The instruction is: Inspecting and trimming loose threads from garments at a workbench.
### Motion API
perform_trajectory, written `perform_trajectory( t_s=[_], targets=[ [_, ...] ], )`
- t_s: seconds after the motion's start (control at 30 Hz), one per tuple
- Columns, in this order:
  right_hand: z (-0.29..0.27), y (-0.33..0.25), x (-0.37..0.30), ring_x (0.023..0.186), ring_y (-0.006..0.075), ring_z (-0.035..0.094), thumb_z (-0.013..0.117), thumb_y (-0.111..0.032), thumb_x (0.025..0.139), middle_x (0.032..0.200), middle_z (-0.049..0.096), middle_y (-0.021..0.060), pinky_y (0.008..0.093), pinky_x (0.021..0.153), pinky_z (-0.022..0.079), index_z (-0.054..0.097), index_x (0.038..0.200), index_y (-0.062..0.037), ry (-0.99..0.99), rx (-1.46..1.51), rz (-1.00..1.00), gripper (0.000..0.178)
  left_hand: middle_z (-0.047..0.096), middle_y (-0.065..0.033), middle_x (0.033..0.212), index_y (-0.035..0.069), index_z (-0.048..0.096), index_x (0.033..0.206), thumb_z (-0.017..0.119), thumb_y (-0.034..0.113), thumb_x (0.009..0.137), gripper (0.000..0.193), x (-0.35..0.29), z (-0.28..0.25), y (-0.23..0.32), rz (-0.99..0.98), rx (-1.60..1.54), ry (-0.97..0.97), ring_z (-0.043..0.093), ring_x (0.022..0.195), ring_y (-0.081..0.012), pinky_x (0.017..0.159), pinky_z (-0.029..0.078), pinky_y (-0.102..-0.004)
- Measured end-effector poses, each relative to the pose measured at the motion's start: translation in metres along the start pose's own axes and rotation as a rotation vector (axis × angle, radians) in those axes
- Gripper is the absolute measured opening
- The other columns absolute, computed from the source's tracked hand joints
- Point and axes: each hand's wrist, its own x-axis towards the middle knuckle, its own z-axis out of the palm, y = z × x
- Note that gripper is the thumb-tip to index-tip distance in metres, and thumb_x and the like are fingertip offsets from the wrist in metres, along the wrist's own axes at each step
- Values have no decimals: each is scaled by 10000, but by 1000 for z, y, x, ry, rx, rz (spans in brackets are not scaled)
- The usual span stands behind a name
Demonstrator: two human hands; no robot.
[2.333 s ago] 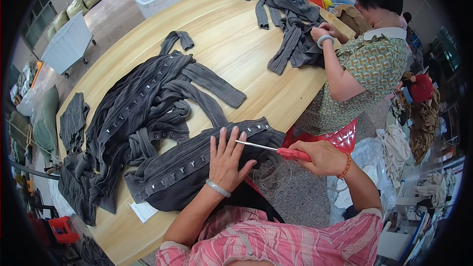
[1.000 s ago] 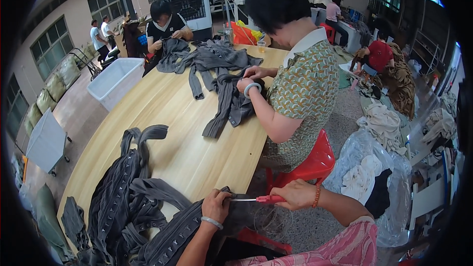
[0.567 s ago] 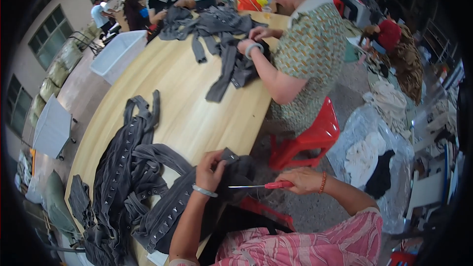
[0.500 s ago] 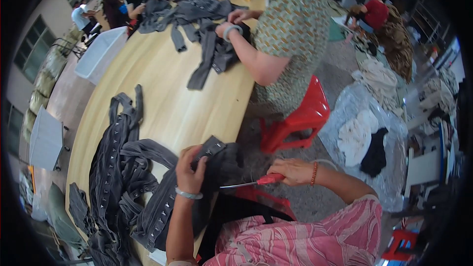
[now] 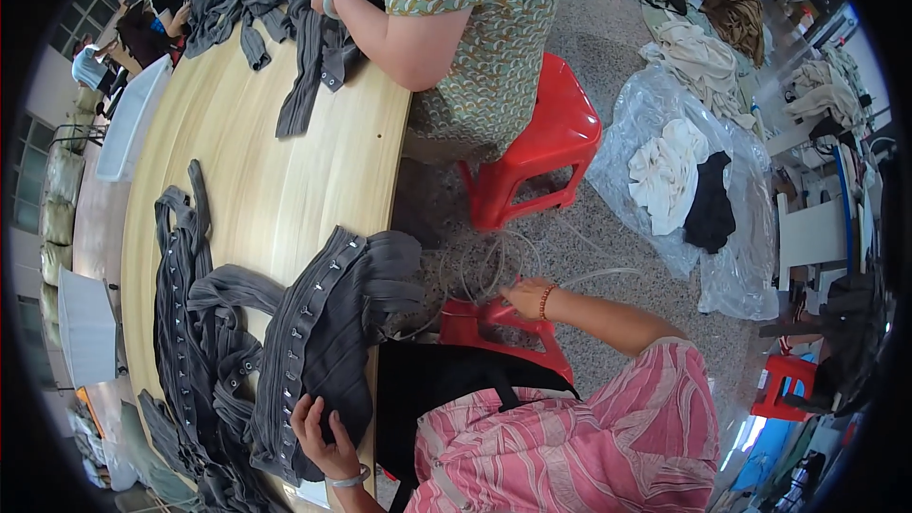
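A dark grey ribbed garment (image 5: 328, 323) with a row of metal hooks lies along the table's near right edge, one end hanging past it. My left hand (image 5: 325, 439) rests on its lower part, fingers spread beside the hook strip. Off the table's edge, above a red stool, my right hand (image 5: 528, 298) is closed around the red handle of an air gun. The handle is mostly hidden and blends with the stool; the thin metal tube (image 5: 408, 333) points toward the garment. More grey garments (image 5: 180, 323) with hooks and eyelets lie heaped to the left.
The near red stool (image 5: 541, 351) and a clear hose (image 5: 608, 275) are at my right. Across the pale wooden table (image 5: 247, 152), a person in a patterned top handles grey garments (image 5: 309, 66), with another red stool (image 5: 551, 152) behind. Clothes lie on plastic sheeting (image 5: 750, 275).
My left hand has gone from the garment's upper end down to its lower part. That end now lies flatter. My right hand with the air gun is over the stool, and the view has shifted.
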Motion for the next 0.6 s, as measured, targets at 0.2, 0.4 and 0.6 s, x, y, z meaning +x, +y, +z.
perform_trajectory(
  t_s=[0.2, 0.4, 0.6],
  targets=[
    [8, 41, 9, 850, 362, 693, 610, -138, 785, 843, 694, 201, 468, 703, 542, 546, 1220, -22, 27, -131, 110, 454, 537, -210, 1263, 9, 650, 1117, 651, -35, 804, 316, 1, 5, 1, -19, 34, -48, 542, 1163, -368, 997, 421, -419],
    [60, 71, 54, 848, 345, 699, 607, -123, 789, 865, 707, 190, 455, 697, 549, 643, 1104, -43, -287, -128, 207, 328, 508, -212, 1276, 10, 653, 1107, 655, -36, 794, 316, 7, 15, 5, -58, 123, -44, 493, 1205, -374, 1013, 388, -435],
    [87, 50, 145, 1010, 315, 694, 685, -129, 703, 1072, 713, 160, 464, 764, 566, 676, 1174, -110, -452, -74, 181, 471, 478, -196, 1319, 10, 642, 1109, 591, -46, 827, 291, 3, 22, 2, -86, 168, -34, 467, 1251, -364, 1057, 350, -447]
  ],
)
